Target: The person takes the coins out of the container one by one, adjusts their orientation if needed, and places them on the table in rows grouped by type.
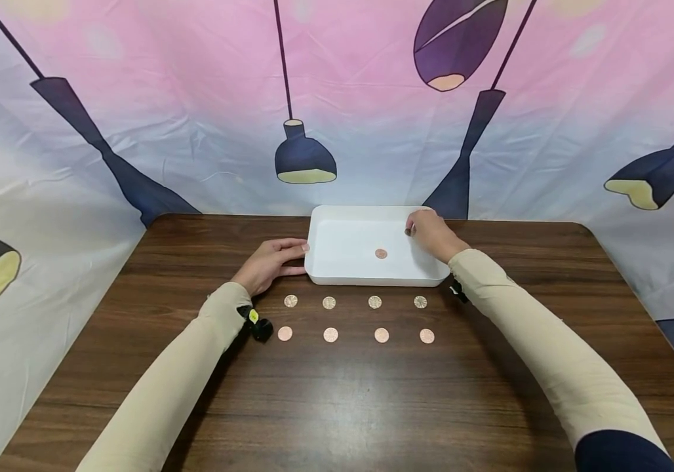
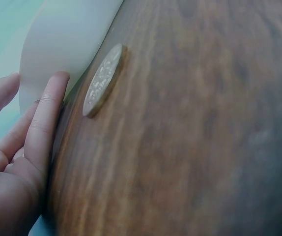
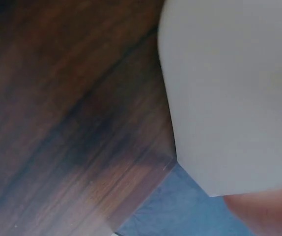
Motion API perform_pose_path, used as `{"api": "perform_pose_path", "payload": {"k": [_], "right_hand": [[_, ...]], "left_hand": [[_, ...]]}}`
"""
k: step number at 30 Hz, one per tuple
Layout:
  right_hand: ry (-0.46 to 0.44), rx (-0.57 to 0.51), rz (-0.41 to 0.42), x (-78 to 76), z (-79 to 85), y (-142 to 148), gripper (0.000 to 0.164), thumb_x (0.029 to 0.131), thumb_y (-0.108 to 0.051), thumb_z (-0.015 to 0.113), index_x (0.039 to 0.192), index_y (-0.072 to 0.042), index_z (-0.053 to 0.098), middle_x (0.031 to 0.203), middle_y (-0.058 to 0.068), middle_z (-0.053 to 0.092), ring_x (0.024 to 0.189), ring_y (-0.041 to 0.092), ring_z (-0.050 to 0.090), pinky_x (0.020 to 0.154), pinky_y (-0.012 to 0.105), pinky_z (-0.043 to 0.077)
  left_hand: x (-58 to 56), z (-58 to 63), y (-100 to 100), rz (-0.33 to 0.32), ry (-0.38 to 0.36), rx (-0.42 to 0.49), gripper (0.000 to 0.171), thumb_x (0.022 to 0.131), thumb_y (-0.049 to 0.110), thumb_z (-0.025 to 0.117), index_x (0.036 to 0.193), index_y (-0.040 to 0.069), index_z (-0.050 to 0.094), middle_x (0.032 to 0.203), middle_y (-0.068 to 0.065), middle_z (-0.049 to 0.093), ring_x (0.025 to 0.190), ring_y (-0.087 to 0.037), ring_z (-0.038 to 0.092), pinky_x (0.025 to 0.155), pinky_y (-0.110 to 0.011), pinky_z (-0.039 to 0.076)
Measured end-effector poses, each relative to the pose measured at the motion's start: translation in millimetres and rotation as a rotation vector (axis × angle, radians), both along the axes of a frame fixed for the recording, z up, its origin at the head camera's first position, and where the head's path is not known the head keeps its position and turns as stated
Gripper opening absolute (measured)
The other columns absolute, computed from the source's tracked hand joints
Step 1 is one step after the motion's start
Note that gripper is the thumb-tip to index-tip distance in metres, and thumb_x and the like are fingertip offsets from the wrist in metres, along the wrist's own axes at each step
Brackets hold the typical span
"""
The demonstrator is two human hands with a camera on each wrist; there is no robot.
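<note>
A white shallow rectangular tray (image 1: pixel 345 242) stands at the far side of the table, with one copper-coloured coin (image 1: pixel 381 254) lying inside. My right hand (image 1: pixel 433 236) reaches over the tray's right part and pinches a dark-looking coin (image 1: pixel 409 232) between thumb and fingers. Against the tray's left side rest the fingertips of my left hand (image 1: pixel 270 264), its fingers mostly straight; the left wrist view shows them beside the tray wall (image 2: pixel 65 39). In the right wrist view the tray wall (image 3: pixel 229 103) hides most of the right hand (image 3: pixel 271 211), and the pinched coin is out of sight.
In front of the tray, several coins lie in two rows: a duller back row (image 1: pixel 375 302) and a pinker front row (image 1: pixel 381 335). One coin (image 2: pixel 103 82) lies near the left hand. Behind the brown wooden table (image 1: pixel 337 406) hangs a lamp-patterned cloth (image 1: pixel 225 151).
</note>
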State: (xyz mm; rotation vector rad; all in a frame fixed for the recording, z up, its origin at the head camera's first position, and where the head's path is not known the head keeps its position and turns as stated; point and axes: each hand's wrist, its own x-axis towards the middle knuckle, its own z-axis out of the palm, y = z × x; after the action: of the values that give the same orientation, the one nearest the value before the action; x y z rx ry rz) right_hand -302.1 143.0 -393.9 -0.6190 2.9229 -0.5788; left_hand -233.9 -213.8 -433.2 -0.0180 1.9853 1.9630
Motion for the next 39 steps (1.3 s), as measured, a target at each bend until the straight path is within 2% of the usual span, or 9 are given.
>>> {"api": "perform_pose_path", "payload": {"k": [4, 11, 17, 23, 29, 34, 39], "right_hand": [[-0.017, -0.009, 0.059, 2.6, -1.7, -4.7, 0.017, 0.1, 0.013, 0.057, 0.104, 0.006, 0.072, 0.109, 0.024, 0.072, 0.106, 0.039, 0.067, 0.091, 0.049, 0.059], [-0.079, -0.04, 0.073, 15.3, -1.2, -13.6, 0.016, 0.1, 0.007, 0.061, 0.102, -0.001, 0.074, 0.102, 0.016, 0.074, 0.097, 0.032, 0.068, 0.085, 0.044, 0.058], [-0.076, -0.103, 0.1, 20.1, -3.0, -11.4, 0.022, 0.1, 0.009, 0.054, 0.117, 0.007, 0.067, 0.105, 0.023, 0.074, 0.099, 0.037, 0.069, 0.085, 0.047, 0.058], [-0.091, -0.129, 0.116, 19.7, -6.2, -7.9, 0.032, 0.096, 0.008, 0.055, 0.127, 0.01, 0.064, 0.107, 0.027, 0.07, 0.098, 0.039, 0.067, 0.085, 0.049, 0.058], [-0.074, -0.084, 0.159, 16.5, -6.6, -8.2, 0.026, 0.098, 0.008, 0.055, 0.123, 0.009, 0.066, 0.106, 0.028, 0.07, 0.099, 0.042, 0.068, 0.086, 0.051, 0.06], [-0.09, -0.042, 0.15, 13.5, -6.3, -8.5, 0.023, 0.103, 0.004, 0.058, 0.124, 0.004, 0.067, 0.11, 0.028, 0.069, 0.101, 0.042, 0.069, 0.087, 0.051, 0.06], [-0.11, -0.034, 0.164, 12.9, -3.8, -8.6, 0.022, 0.101, 0.007, 0.058, 0.121, 0.001, 0.067, 0.109, 0.027, 0.067, 0.101, 0.042, 0.067, 0.086, 0.05, 0.06]], "left_hand": [[-0.3, -0.2, -0.1, -0.004, 0.003, 0.001, 0.055, 0.107, 0.021, 0.067, 0.154, -0.002, 0.051, 0.154, -0.021, 0.051, 0.127, -0.027, 0.064, 0.099, -0.035, 0.064], [-0.3, 0.0, -0.8, -0.004, 0.005, 0.005, 0.054, 0.107, 0.021, 0.067, 0.154, -0.002, 0.051, 0.153, -0.021, 0.051, 0.128, -0.029, 0.062, 0.099, -0.035, 0.064], [0.8, 0.2, -0.9, 0.002, -0.001, 0.007, 0.055, 0.107, 0.02, 0.068, 0.154, -0.001, 0.05, 0.153, -0.02, 0.051, 0.127, -0.028, 0.063, 0.099, -0.036, 0.064], [0.0, -0.5, -1.3, 0.006, -0.003, 0.007, 0.053, 0.107, 0.02, 0.067, 0.153, -0.001, 0.052, 0.151, -0.019, 0.053, 0.124, -0.025, 0.065, 0.099, -0.036, 0.064], [0.2, 1.5, 0.6, 0.01, -0.005, 0.005, 0.054, 0.106, 0.02, 0.068, 0.153, -0.001, 0.051, 0.151, -0.019, 0.053, 0.127, -0.028, 0.063, 0.099, -0.036, 0.064], [-0.3, 0.9, 0.2, 0.009, -0.004, -0.002, 0.054, 0.107, 0.021, 0.068, 0.153, 0.0, 0.051, 0.152, -0.018, 0.052, 0.129, -0.029, 0.062, 0.099, -0.035, 0.064], [-0.2, 0.4, -0.2, -0.003, 0.0, -0.003, 0.054, 0.107, 0.022, 0.067, 0.154, -0.001, 0.051, 0.152, -0.019, 0.052, 0.129, -0.028, 0.062, 0.098, -0.034, 0.064]]}}
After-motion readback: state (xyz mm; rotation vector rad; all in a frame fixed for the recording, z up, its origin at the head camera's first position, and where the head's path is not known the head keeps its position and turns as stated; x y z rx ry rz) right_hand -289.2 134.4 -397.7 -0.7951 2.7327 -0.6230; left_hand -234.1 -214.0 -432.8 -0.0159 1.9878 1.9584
